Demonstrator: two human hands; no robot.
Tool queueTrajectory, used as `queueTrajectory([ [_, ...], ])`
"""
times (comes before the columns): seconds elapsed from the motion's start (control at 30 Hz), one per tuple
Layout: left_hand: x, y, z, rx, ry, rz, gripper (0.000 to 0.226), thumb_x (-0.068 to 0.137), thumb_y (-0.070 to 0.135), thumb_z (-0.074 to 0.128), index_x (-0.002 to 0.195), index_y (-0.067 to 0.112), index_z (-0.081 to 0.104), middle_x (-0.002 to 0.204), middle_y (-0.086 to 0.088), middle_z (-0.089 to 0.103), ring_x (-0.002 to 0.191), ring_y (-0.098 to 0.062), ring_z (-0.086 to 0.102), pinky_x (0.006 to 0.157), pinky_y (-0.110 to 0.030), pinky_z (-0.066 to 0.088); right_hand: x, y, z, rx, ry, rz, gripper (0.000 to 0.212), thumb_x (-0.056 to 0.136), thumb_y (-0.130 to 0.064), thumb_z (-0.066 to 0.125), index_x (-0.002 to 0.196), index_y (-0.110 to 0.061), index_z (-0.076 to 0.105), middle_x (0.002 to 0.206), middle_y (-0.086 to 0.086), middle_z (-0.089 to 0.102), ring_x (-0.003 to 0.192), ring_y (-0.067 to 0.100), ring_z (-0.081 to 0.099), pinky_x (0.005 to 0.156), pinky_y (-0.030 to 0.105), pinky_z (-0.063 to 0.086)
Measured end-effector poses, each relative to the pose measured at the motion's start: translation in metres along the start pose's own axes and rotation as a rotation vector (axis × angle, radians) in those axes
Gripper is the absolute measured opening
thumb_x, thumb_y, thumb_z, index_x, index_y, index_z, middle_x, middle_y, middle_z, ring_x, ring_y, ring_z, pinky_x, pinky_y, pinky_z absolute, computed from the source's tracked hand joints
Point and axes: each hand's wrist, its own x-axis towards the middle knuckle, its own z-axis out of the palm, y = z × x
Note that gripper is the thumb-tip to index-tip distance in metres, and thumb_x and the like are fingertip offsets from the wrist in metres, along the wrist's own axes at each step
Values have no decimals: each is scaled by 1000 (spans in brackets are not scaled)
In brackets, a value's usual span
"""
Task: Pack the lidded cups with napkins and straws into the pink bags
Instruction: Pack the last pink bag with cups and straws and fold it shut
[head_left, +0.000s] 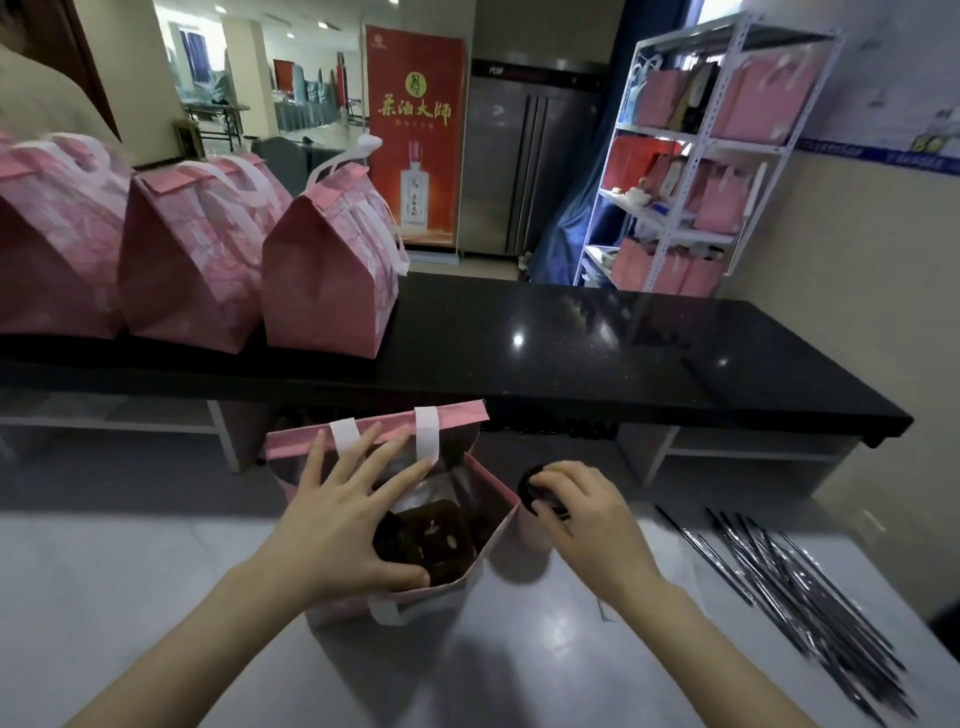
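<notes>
So your left hand (343, 519) lies spread, fingers straight, over the mouth of the open pink bag (298, 441) on the white counter (156, 571), while your right hand (587, 525) curls its fingers round the lidded cup (530, 491) standing just right of it.

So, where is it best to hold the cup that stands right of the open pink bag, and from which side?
Take the cup by the rim of its black lid, from above. It stands upright with its side close to the open bag, so the top is the free part, and the bag opens upward. The right hand curls over the lid this way.
</notes>
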Motion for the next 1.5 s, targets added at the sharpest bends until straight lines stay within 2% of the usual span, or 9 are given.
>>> queueTrajectory([
  [0.13,-7,5,-5,-16,39,-36,104,62,95,28,151,46,7,161,5,-9,145,-19,-26,114,-57,-14,20,41,27,-225,-502,251,66,87,-50,57,145,-33,32,153,7,25,136,30,30,110,41,29],
  [0.3,-13,13,-4,-21,77,-47,101,69,88,37,152,42,3,160,-4,18,149,-28,-6,115,-61,3,39,65,62,-253,-704,298,81,83,-59,58,149,-42,14,159,7,11,144,32,14,114,54,17],
  [0.53,-18,8,-1,49,34,-59,94,71,91,21,148,48,-12,161,-6,-4,145,-29,-24,115,-61,-5,40,60,65,-103,-658,285,71,71,-45,74,129,-42,32,132,1,35,121,26,36,89,43,50],
  [0.73,-15,7,-2,28,27,-38,89,69,93,18,144,55,-14,159,-7,-15,141,-28,-34,113,-58,-15,46,31,-5,3,-531,235,76,67,-53,76,131,-49,36,126,-7,32,120,16,35,95,38,48],
  [0.93,-12,9,0,49,16,-33,92,69,92,23,148,51,1,159,-12,-13,141,-30,-33,113,-57,-18,73,-21,-115,46,-375,-3,78,60,-47,78,130,-45,45,122,-11,34,117,13,39,100,37,46],
  [1.03,-12,10,2,61,-2,-40,99,65,93,22,149,48,-6,158,-12,-19,138,-29,-38,111,-58,-21,77,-55,-140,147,-333,-117,75,61,-46,78,128,-48,44,122,-13,36,116,11,42,96,32,47],
  [1.17,-14,9,1,55,-37,-70,106,63,91,24,149,41,-15,159,-15,-18,138,-28,-38,113,-59,-17,74,-93,-119,241,-424,-249,73,61,-44,78,124,-50,42,123,-15,32,116,4,39,93,18,45],
  [1.37,-20,1,-11,64,-108,-79,110,57,93,21,148,44,-16,159,-17,-18,135,-27,-44,107,-56,-27,64,-103,-42,-53,-664,-300,75,69,-38,77,129,-44,32,126,-9,27,116,13,30,82,29,51],
  [1.5,-27,-4,-14,34,-157,-64,124,52,91,43,145,44,-24,159,-11,-22,133,-24,-46,109,-58,-23,66,-100,-18,-68,-696,-309,79,71,-32,78,134,-42,32,133,-6,28,122,18,30,85,32,52],
])
